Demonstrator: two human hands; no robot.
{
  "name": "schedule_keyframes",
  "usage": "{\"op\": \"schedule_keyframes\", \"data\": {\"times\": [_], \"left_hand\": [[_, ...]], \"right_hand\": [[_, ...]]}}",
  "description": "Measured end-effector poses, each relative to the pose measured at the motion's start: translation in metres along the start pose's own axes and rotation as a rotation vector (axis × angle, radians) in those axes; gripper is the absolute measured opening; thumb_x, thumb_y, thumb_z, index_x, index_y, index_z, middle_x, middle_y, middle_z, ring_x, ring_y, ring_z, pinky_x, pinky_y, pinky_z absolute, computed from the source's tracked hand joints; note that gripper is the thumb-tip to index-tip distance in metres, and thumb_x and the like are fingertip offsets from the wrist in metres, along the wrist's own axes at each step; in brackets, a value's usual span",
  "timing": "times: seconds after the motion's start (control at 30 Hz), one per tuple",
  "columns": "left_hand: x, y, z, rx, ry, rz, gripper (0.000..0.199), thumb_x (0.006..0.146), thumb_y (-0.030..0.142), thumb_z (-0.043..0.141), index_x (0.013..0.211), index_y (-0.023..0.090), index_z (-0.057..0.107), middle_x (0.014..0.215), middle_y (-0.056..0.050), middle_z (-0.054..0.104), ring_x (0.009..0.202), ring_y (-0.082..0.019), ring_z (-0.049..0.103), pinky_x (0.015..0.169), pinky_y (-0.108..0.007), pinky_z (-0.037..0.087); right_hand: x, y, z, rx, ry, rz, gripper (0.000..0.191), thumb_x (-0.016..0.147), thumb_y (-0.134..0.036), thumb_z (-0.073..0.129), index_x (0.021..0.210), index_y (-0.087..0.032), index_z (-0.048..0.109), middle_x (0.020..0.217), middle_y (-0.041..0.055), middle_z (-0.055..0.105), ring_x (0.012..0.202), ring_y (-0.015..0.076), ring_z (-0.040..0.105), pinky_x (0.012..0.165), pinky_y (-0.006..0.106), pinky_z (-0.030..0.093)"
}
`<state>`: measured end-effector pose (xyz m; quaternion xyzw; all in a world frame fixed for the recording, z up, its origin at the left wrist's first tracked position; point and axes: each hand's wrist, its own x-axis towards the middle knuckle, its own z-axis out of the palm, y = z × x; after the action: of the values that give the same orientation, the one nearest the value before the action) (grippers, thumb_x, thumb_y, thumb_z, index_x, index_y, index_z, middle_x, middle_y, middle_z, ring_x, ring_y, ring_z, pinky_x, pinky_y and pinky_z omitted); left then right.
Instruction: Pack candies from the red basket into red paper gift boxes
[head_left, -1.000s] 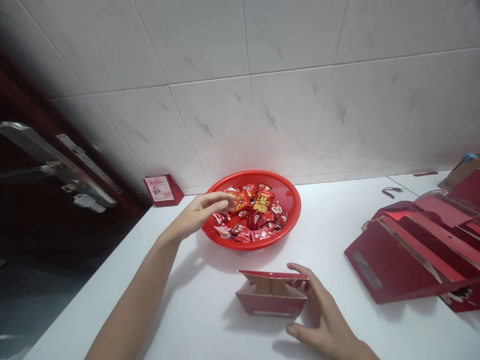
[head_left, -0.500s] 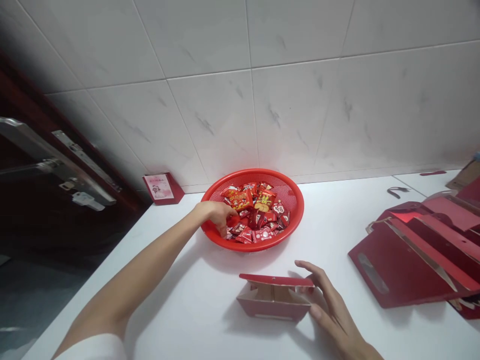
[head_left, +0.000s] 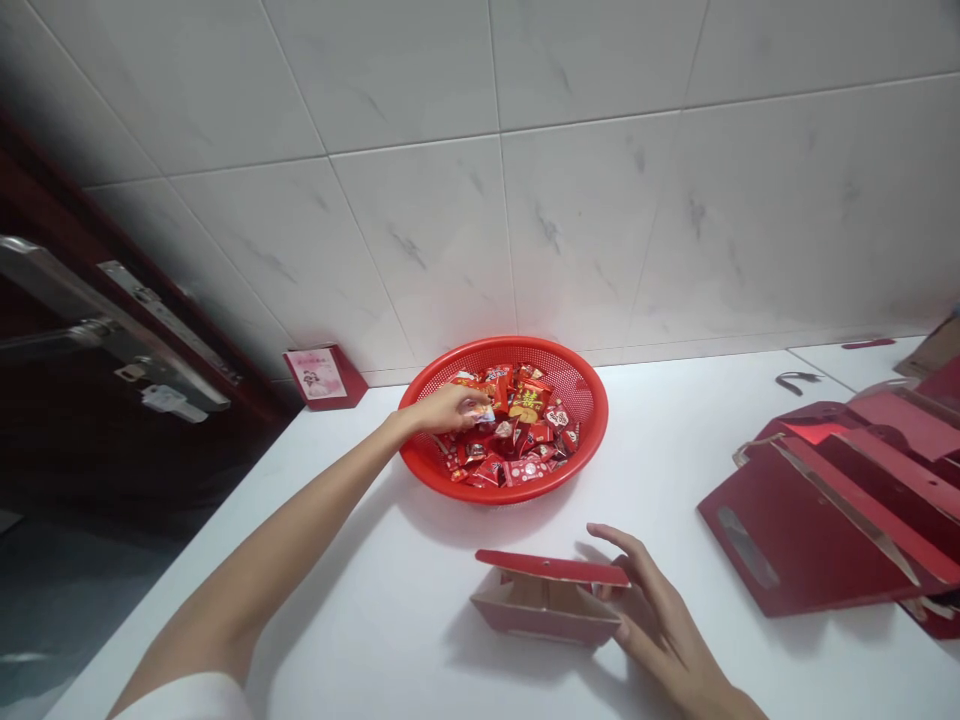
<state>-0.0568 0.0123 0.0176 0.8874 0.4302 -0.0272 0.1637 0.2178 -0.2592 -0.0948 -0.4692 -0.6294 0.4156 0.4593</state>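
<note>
My left hand (head_left: 446, 408) reaches into a red plastic basket (head_left: 598, 425) of wrapped candies (head_left: 529, 468). Pinched in its fingers is a small candy packet (head_left: 478, 413) with a whitish and orange wrapper, partly hidden by the fingers. In front of the basket, a small dark red paper box (head_left: 544, 615) stands on the white table with its top open toward me. My right hand (head_left: 664, 625) grips the box's right end, thumb on the near side and some fingers behind, partly hidden. Its index finger stretches out above the rim.
Several flat red paper boxes (head_left: 810, 540) lie in a stack on the right. A closed red box (head_left: 324, 377) with a pink label stands at the back left by the tiled wall (head_left: 420, 240). A dark strip (head_left: 796, 380) lies behind the stack. Left of the table is a dark door (head_left: 90, 400).
My left hand has come up and slightly back from the candies, now with a packet in its fingers. My right hand and the open box have barely moved.
</note>
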Motion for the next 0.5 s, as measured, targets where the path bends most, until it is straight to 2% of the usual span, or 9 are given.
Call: {"op": "schedule_keyframes", "data": {"times": [0.1, 0.23, 0.27, 0.33, 0.4, 0.43, 0.5], "left_hand": [[-0.002, -0.006, -0.001, 0.003, 0.044, 0.048, 0.044, 0.088, 0.032, 0.06, 0.13, 0.02, 0.065, 0.13, -0.01, 0.069, 0.117, -0.026, 0.063, 0.096, -0.032, 0.047], [-0.007, -0.002, -0.004, 0.11, 0.085, 0.095, 0.038, 0.088, 0.033, 0.061, 0.123, 0.02, 0.07, 0.12, -0.011, 0.071, 0.11, -0.027, 0.064, 0.093, -0.033, 0.047], [-0.009, 0.001, -0.005, 0.111, 0.052, 0.1, 0.036, 0.088, 0.032, 0.062, 0.12, 0.021, 0.072, 0.117, -0.01, 0.071, 0.106, -0.025, 0.065, 0.091, -0.031, 0.048], [-0.014, 0.011, -0.005, 0.114, -0.104, 0.09, 0.037, 0.084, 0.031, 0.066, 0.118, 0.022, 0.073, 0.108, -0.008, 0.072, 0.097, -0.024, 0.066, 0.084, -0.029, 0.049], [-0.018, 0.02, -0.003, 0.178, -0.27, 0.055, 0.049, 0.075, 0.033, 0.074, 0.123, 0.024, 0.073, 0.109, -0.009, 0.071, 0.094, -0.025, 0.066, 0.078, -0.03, 0.05], [-0.019, 0.024, -0.001, 0.228, -0.311, 0.032, 0.056, 0.07, 0.033, 0.077, 0.125, 0.025, 0.072, 0.112, -0.011, 0.069, 0.094, -0.027, 0.066, 0.075, -0.031, 0.05], [-0.019, 0.028, 0.004, 0.314, -0.315, 0.014, 0.06, 0.066, 0.033, 0.08, 0.125, 0.025, 0.072, 0.118, -0.014, 0.066, 0.094, -0.03, 0.066, 0.072, -0.032, 0.05]], "right_hand": [[0.0, -0.001, 0.001, 0.03, -0.017, 0.03, 0.064, 0.094, -0.061, 0.051, 0.147, -0.026, 0.043, 0.097, 0.0076, 0.066, 0.093, 0.0282, 0.067, 0.086, 0.041, 0.055], [0.0, -0.003, 0.0, 0.054, -0.017, 0.075, 0.062, 0.095, -0.059, 0.049, 0.147, -0.026, 0.042, 0.099, 0.0072, 0.067, 0.088, 0.0262, 0.067, 0.083, 0.039, 0.054], [0.0, -0.004, 0.0, 0.049, -0.015, 0.078, 0.062, 0.095, -0.059, 0.049, 0.147, -0.027, 0.042, 0.098, 0.007, 0.067, 0.087, 0.0259, 0.067, 0.083, 0.039, 0.053], [0.0, -0.005, 0.0, 0.036, -0.017, 0.077, 0.061, 0.095, -0.06, 0.048, 0.146, -0.027, 0.042, 0.097, 0.0064, 0.067, 0.086, 0.0257, 0.066, 0.083, 0.039, 0.053], [0.0, -0.006, 0.0, 0.031, -0.021, 0.08, 0.061, 0.095, -0.061, 0.047, 0.146, -0.027, 0.042, 0.095, 0.0058, 0.066, 0.085, 0.0255, 0.066, 0.082, 0.039, 0.052], [0.0, -0.007, 0.0, 0.035, -0.022, 0.084, 0.061, 0.095, -0.061, 0.047, 0.146, -0.027, 0.042, 0.094, 0.0057, 0.066, 0.085, 0.0256, 0.066, 0.082, 0.039, 0.052], [0.0, -0.008, 0.0, 0.047, -0.025, 0.093, 0.063, 0.095, -0.062, 0.047, 0.146, -0.026, 0.042, 0.093, 0.0057, 0.065, 0.085, 0.0257, 0.065, 0.082, 0.04, 0.053]]}}
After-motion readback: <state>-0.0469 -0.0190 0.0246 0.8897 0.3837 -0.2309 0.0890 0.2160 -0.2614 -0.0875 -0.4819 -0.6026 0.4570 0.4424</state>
